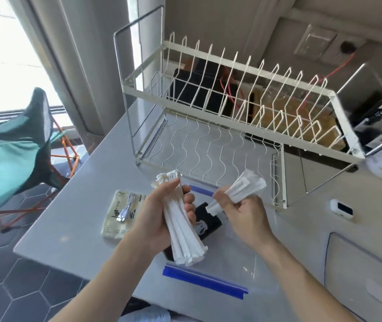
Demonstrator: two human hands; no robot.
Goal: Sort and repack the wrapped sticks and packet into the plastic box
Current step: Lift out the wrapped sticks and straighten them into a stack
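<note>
The left hand [159, 214] is wrapped around a thick bundle of white paper-wrapped sticks [180, 219], thumb across the front near the top and fingers curled round the far side, so the bundle stands tilted, its upper ends fanning out above the fist and its lower ends splaying toward the near edge of the counter. The right hand [243, 217] grips a smaller bunch of the same wrapped sticks [243, 189], fingers closed around the middle; this bunch points up and to the right, with one loose end sticking out low on the left beside the thumb. The two bundles are held apart, above a clear plastic box [236, 259] that lies on the pale grey counter [69, 228]; a blue strip [204, 281] runs along its near edge and another blue strip [200, 190] along its far edge. A black item [208, 219] with a small white figure printed on it shows under the hands, seen through the clear plastic. Just left of the box, flat on the counter, lies a cream packet [121, 214] holding a coiled white cable. Behind the hands stands a cream wire dish rack [231, 108] with two tiers. A small white device [342, 208] sits on the counter to the right, and a teal folding chair [13, 145] stands on the dark hexagon-tiled floor at left.
</note>
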